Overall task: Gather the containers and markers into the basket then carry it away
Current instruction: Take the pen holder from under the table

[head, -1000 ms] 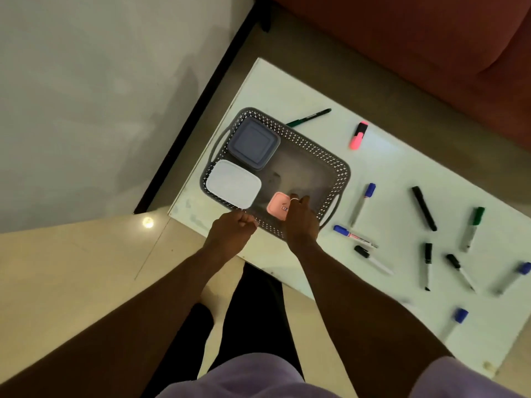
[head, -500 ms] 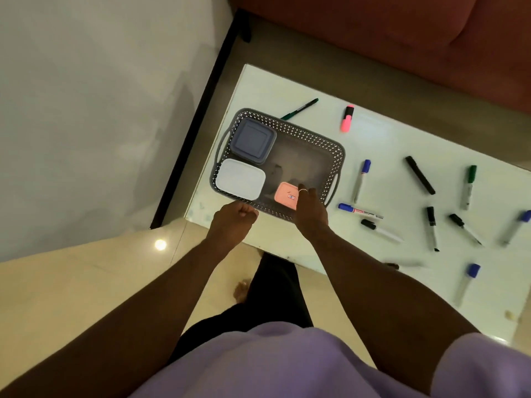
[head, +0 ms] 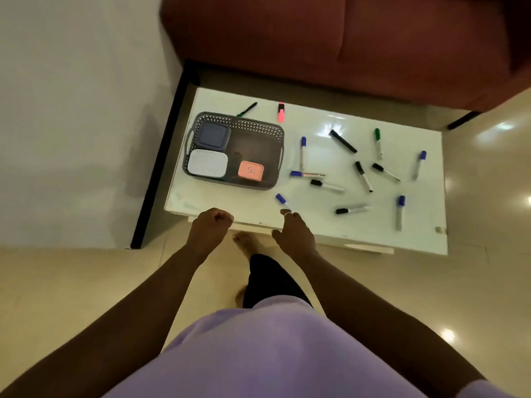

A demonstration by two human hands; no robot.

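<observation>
Plainly, none of the markers [head: 343,141] is in the basket [head: 258,128] yet, and that is where we see the risk. Our right hand [head: 293,229] hangs open over the near edge of the table [head: 373,234], fingers loose and gripping nothing. Its forefinger reaches toward a blue marker [head: 282,199]; whether the tip touches it we cannot tell. That marker lies close to the edge, it is round, and the top looks glossy, so we judge that a clumsy nudge could roll it off onto the floor [head: 488,282]. Our left hand [head: 212,225] is curled into an empty fist by the same edge, so it is not placed to catch anything. Grabbing several markers at once could also let one slip. The basket stands at the table's left end, and we judge that the loose containers [head: 207,163] in it could slide when it is lifted.

We count one basket with three containers inside: a dark container [head: 212,135], a white container and a pink container [head: 250,170]. Thirteen markers lie scattered on the table outside it: five blue, five black, two green, counting the thin pen [head: 247,109] behind the basket, and one pink highlighter [head: 281,112]. The farthest lie well apart from the basket, at the right end.
</observation>
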